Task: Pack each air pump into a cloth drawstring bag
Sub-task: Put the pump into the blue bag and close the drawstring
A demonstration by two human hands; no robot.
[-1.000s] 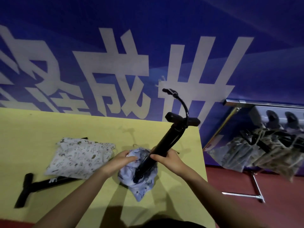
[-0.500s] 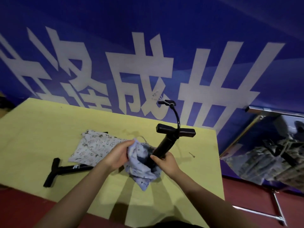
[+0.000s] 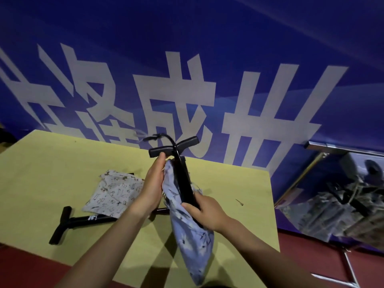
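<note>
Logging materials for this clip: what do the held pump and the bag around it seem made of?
The air pump looks like black plastic or painted metal; its semi-gloss barrel leaves that open. The blue bag is soft printed cloth, matte, hanging in folds.

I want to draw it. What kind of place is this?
Probably a workshop or packing station: a yellow table against a blue banner with big white letters, and a metal rack of bagged goods on the right.

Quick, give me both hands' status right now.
Left hand: holds the upper edge of the blue drawstring bag.
Right hand: grips the black air pump through the bag.
</note>
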